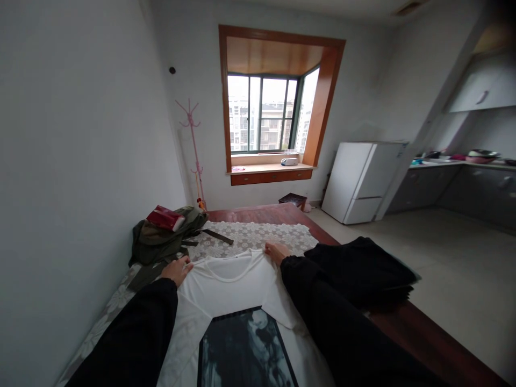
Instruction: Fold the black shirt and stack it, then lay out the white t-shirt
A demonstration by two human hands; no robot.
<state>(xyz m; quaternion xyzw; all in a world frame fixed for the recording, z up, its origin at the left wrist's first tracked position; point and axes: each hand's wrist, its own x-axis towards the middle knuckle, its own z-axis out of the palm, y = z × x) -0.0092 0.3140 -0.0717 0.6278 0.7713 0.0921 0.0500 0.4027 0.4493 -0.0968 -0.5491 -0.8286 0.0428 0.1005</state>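
Observation:
A white T-shirt (226, 290) with a dark printed picture on its front lies flat on a lace-covered bed (258, 236), neck pointing away from me. My left hand (177, 270) pinches the left shoulder of the shirt. My right hand (276, 251) grips the right shoulder near the collar. Both arms wear black sleeves.
An olive backpack (161, 242) with a red packet (165, 217) on top lies at the left by the wall. A stack of dark folded clothes (363, 266) sits at the bed's right edge. Beyond are a pink coat stand (193, 145), a window and a white fridge (358, 180).

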